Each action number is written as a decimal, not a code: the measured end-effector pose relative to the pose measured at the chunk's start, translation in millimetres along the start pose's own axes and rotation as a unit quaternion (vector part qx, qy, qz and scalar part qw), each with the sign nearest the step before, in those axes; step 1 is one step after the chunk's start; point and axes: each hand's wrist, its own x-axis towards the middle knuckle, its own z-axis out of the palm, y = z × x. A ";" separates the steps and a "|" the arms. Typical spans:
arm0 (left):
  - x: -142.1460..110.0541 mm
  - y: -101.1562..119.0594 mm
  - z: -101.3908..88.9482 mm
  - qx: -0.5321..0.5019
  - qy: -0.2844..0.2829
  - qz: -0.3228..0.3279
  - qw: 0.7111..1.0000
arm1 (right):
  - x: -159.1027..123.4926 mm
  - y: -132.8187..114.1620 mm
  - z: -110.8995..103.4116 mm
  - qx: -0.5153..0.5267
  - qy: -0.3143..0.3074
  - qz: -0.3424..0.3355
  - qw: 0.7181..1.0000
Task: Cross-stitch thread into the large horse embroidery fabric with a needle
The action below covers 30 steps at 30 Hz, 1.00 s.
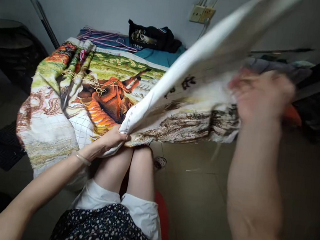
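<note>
A large cross-stitch cloth (117, 92) with a picture of a reddish horse lies spread over a low surface and my knees. Loose yellow threads trail across its left part. My left hand (114, 140) is closed round the near edge, thumb on top, where the white border folds over. To its right, the cloth is lifted and turned, showing its back and stitched brown lines. My right hand (263, 91), smeared by motion, is at the raised right part of the cloth; its fingers cannot be made out clearly.
Behind the cloth lie pink hangers (108, 39) and a black printed bag (154, 37) on blue-green fabric. A wall socket (202, 14) with a cable is above. Thin poles (43, 16) lean at the left. A red stool (163, 216) shows under me.
</note>
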 end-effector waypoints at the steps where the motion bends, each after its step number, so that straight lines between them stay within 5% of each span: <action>1: 3.6 -0.2 -3.4 -0.049 -0.004 -0.038 0.998 | 3.3 -3.1 9.3 0.067 0.043 0.013 0.997; 3: 7.7 -2.8 -7.0 -0.103 -0.005 -0.094 0.990 | -13.4 -3.1 34.6 0.185 0.132 0.052 0.972; 5: 9.0 -5.9 -7.5 -0.122 0.001 -0.114 0.986 | -56.2 1.5 63.0 0.158 0.104 0.041 0.981; 9: 8.3 -8.3 -6.6 -0.149 -0.040 -0.106 0.982 | -159.1 2.1 115.8 0.113 -0.071 0.048 0.990; 12: 7.4 -8.9 -6.0 -0.159 -0.065 -0.109 0.979 | -203.5 -5.3 152.3 0.139 -0.140 0.052 0.979; 19: 7.6 -9.5 -3.0 -0.188 -0.068 -0.133 0.971 | -217.6 -7.7 200.6 0.134 -0.118 0.108 0.978; 30: 9.5 -6.0 -3.4 -0.213 -0.089 -0.118 0.966 | -214.1 -10.0 207.0 0.095 -0.107 0.110 0.984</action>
